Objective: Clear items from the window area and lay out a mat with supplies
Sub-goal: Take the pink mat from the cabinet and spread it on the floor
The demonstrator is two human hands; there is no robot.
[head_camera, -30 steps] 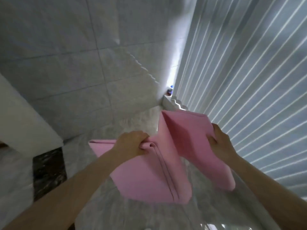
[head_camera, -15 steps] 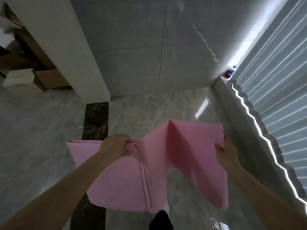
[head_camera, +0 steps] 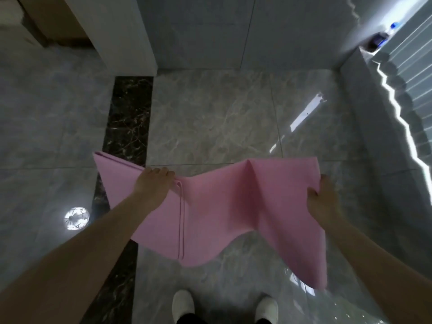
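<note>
Unfolding step: L hand [head_camera: 155, 183] & R hand [head_camera: 323, 199] each grip mat [head_camera: 224, 206] edge, held above floor [head_camera: 210, 118]. Next prob. lower & spread flat.

From my feed I see both forearms bare from the lower frame edge to the wrists, with no sleeve reaching into view. My left hand [head_camera: 154, 183] and my right hand [head_camera: 323, 199] carry no glove, and I can make out no ring, watch or band on either wrist. At the bottom edge I see two white shoes: the left shoe [head_camera: 183, 305] and the right shoe [head_camera: 266, 307], both rounded at the toe. Dark trouser cuffs [head_camera: 189, 319] sit just behind them.
</note>
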